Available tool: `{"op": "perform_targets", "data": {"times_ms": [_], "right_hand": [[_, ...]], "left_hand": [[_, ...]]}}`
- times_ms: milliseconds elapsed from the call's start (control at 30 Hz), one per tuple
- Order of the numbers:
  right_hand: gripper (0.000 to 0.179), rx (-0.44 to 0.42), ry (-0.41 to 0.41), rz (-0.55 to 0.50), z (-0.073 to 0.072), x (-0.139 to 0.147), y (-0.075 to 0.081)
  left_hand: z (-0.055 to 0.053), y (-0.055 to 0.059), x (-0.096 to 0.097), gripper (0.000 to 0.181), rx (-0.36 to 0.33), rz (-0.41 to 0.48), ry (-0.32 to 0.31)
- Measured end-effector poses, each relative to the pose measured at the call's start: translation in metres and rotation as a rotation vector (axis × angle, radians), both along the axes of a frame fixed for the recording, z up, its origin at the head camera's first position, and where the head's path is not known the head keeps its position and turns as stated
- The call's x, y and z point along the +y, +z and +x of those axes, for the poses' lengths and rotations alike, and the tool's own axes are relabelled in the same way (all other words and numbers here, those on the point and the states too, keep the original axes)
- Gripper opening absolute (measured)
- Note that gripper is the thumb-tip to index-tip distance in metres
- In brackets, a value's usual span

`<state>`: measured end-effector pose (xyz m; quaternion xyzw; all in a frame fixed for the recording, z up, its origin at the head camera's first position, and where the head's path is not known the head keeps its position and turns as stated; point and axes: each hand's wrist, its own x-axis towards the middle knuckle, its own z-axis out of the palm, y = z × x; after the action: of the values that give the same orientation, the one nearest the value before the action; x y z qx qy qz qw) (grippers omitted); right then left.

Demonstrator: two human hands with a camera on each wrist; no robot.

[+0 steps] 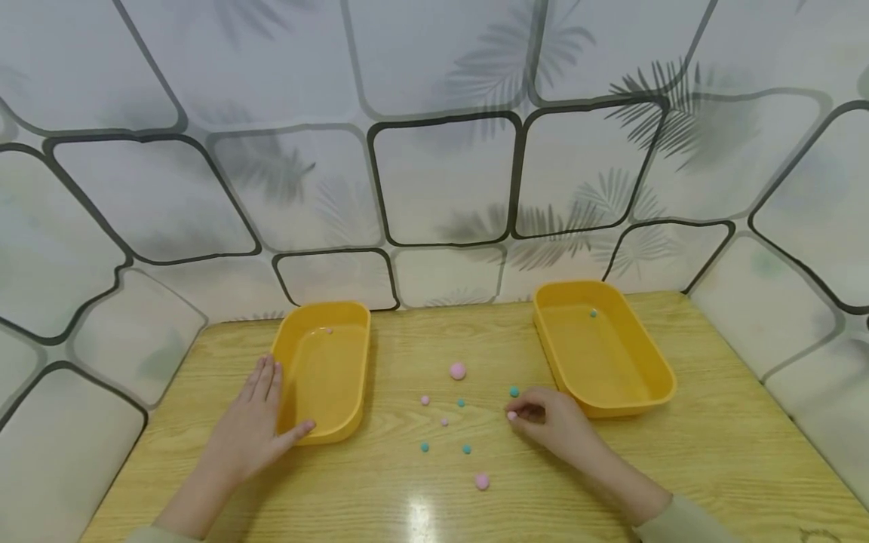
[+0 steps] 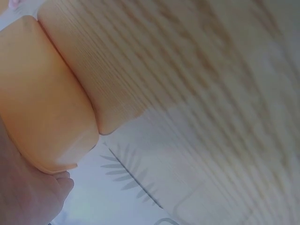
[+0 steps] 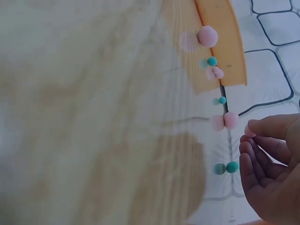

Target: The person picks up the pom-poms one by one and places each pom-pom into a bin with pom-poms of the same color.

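Note:
Between thumb and fingertips, my right hand (image 1: 560, 431) pinches a small pink pom-pom (image 1: 512, 415), low over the table in front of the right yellow tray. A teal pom-pom (image 1: 514, 391) lies just beyond those fingertips. My left hand (image 1: 247, 426) rests against the near left side of the left yellow tray (image 1: 326, 381), fingers straight along its rim and thumb spread over the near corner. In the left wrist view, part of that hand (image 2: 35, 197) shows below the tray's orange-looking wall (image 2: 51, 93).
Several pink and teal pom-poms lie scattered between the trays, the larger pink ones at the back (image 1: 458, 371) and front (image 1: 482, 481). The right yellow tray (image 1: 600, 358) holds a teal pom-pom (image 1: 594, 313); the left tray holds a pink one (image 1: 330, 330). A patterned wall (image 1: 448, 188) borders the table.

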<state>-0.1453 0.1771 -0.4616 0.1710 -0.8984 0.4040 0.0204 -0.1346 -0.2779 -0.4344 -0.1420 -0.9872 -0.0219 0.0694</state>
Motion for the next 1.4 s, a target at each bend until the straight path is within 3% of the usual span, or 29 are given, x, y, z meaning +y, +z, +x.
{"op": "perform_targets", "data": {"times_ms": [500,767,1067,1400], "right_hand": [[0.008,0.034,0.054,-0.054,-0.015,-0.029,0.017],[0.009,0.008,0.020,-0.021,-0.026,-0.047,0.031],[0.011,0.010,0.079,-0.130,-0.038,-0.073,0.039],[0.014,-0.016,0.115,-0.161,-0.050,-0.106,0.045]], "left_hand": [[-0.001,-0.003,-0.001,0.101,0.031,0.017,-0.017],[0.000,-0.003,-0.001,0.100,0.020,0.017,-0.016],[0.001,-0.004,-0.001,0.100,0.045,0.035,-0.021],[0.002,-0.005,-0.001,0.099,0.035,0.043,-0.024]]}}
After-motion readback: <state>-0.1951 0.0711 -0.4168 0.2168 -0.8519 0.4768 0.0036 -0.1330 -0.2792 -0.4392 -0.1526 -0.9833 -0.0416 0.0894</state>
